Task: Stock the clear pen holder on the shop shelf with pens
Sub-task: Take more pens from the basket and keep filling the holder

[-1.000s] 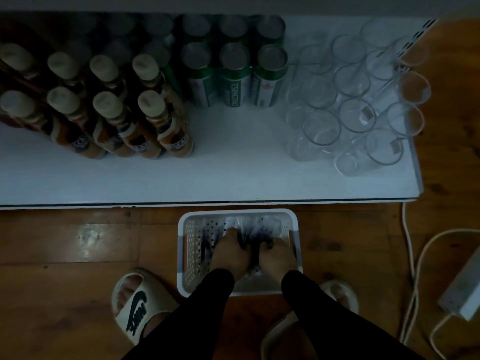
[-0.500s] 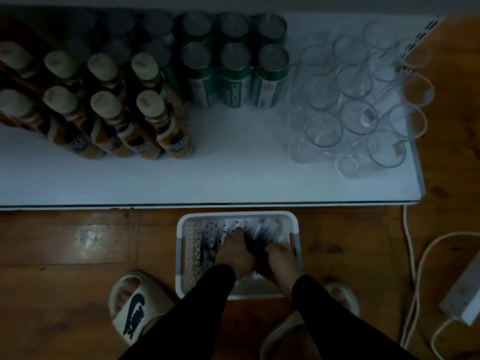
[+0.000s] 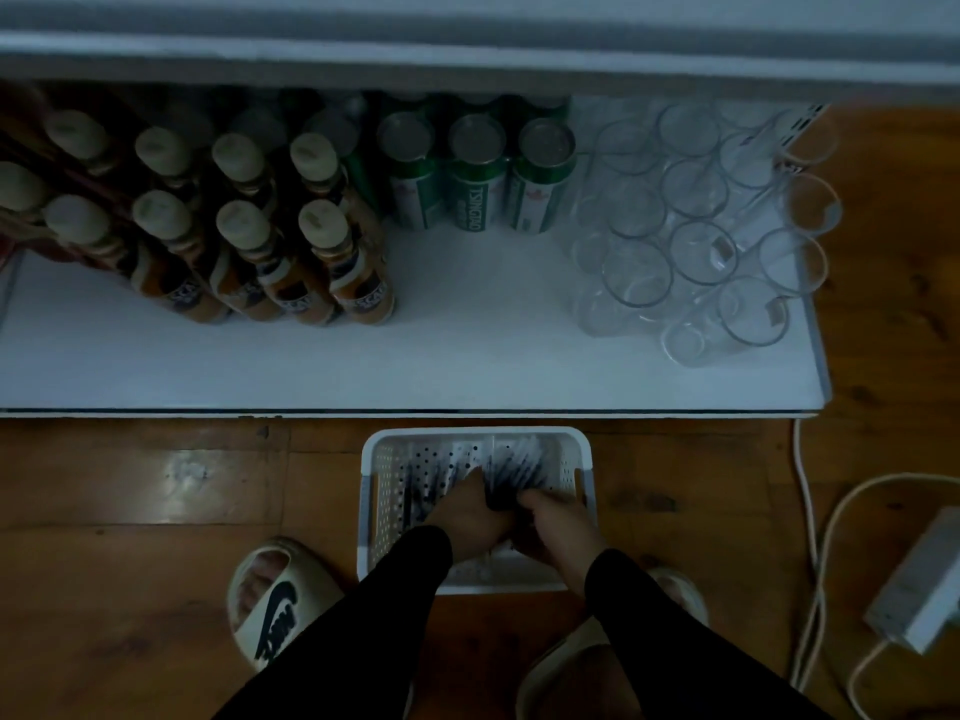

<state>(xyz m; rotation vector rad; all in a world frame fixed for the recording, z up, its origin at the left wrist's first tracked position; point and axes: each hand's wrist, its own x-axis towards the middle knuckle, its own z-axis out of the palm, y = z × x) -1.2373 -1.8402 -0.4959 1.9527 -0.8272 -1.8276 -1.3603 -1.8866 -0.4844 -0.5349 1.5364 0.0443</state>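
Note:
A white perforated basket sits on the wooden floor below the shelf edge, with a bundle of dark pens lying in it. Both my hands are inside the basket. My left hand and my right hand grip the near end of the pen bundle together, fingers curled around it. The clear pen holder, a cluster of several transparent tubes, stands at the right end of the white shelf. Its tubes look empty.
Brown bottles with cream caps fill the shelf's left side, green cans the middle back. A white power adapter and cables lie on the floor at right. My sandalled feet flank the basket.
My hands have closed in on the pens and gathered them into one bundle. The view has tilted slightly, so that the shelf above shows at the top.

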